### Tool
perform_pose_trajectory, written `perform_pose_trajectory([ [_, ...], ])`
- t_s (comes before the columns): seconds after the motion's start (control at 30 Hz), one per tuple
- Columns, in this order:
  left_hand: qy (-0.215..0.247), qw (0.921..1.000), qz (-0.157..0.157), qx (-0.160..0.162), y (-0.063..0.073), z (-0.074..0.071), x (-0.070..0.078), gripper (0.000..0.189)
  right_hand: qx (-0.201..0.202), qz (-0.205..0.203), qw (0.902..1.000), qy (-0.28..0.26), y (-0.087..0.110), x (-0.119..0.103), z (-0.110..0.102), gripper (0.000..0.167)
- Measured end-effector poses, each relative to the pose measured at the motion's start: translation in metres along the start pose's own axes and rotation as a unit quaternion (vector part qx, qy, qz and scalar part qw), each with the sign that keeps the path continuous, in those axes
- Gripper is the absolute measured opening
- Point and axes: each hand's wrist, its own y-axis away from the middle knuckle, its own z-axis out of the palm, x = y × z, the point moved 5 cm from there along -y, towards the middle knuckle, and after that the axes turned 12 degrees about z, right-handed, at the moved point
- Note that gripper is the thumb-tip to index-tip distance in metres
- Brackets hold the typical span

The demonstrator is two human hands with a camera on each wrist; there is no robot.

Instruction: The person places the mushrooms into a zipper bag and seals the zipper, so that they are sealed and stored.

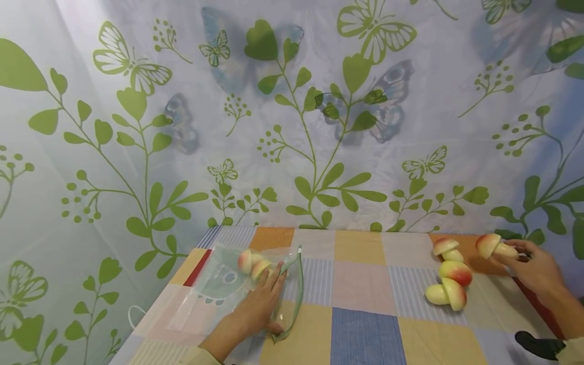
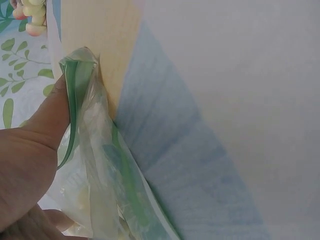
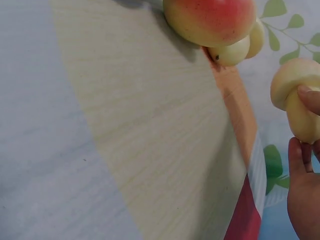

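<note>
My right hand pinches a toy mushroom by its pale stem, above the far right of the table. In the right wrist view, thumb and fingertips sit on either side of that stem. On the left, my left hand spreads across the mouth of a clear zip bag with green edging. Its thumb is stretched against the green edge in the left wrist view. Inside the bag, beyond the fingers, lie red-and-yellow toy mushrooms, partly covered by the hand.
Near the right hand, a toy mushroom, a rounded red-and-yellow piece and another mushroom lie close together. A patchwork cloth covers the table. Behind it hangs a leaf-and-butterfly curtain. A black object shows by the right sleeve.
</note>
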Motion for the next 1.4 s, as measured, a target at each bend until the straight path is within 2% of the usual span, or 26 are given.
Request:
perform_pose_trajectory([
  [0.13,-0.003,1.0000,0.000,0.000,-0.001,-0.001,0.001,0.134,-0.006,0.000,0.9998,-0.020,0.002,-0.004,-0.003,0.042],
  [0.2,-0.003,1.0000,-0.001,-0.001,-0.001,-0.001,0.001,0.134,-0.007,-0.005,0.9997,-0.024,0.003,-0.007,-0.004,0.041],
  [0.37,-0.006,1.0000,-0.001,-0.001,-0.001,0.000,0.001,0.134,-0.010,-0.024,0.9997,-0.002,0.005,-0.019,-0.001,0.065],
  [0.43,-0.005,1.0000,-0.001,0.000,-0.001,0.000,0.001,0.134,-0.011,-0.033,0.9994,0.004,0.006,-0.025,0.001,0.067],
  [0.6,0.001,1.0000,-0.003,0.003,-0.002,0.000,0.000,0.134,-0.022,-0.066,0.9976,-0.001,0.007,-0.041,0.006,0.062],
  [0.7,0.002,1.0000,-0.005,0.003,-0.002,0.001,-0.001,0.134,-0.044,-0.080,0.9956,-0.021,0.008,-0.050,0.011,0.052],
  [0.83,0.005,1.0000,-0.005,0.001,-0.001,0.001,-0.001,0.135,-0.055,-0.098,0.9929,-0.041,0.013,-0.063,0.019,0.046],
  [1.13,-0.018,0.9998,-0.003,0.006,-0.001,0.001,0.000,0.137,-0.087,-0.118,0.9884,-0.042,0.027,-0.090,0.040,0.053],
  [1.4,-0.024,0.9997,-0.009,0.008,-0.001,-0.001,0.003,0.139,-0.087,-0.134,0.9870,-0.019,0.040,-0.110,0.057,0.057],
])
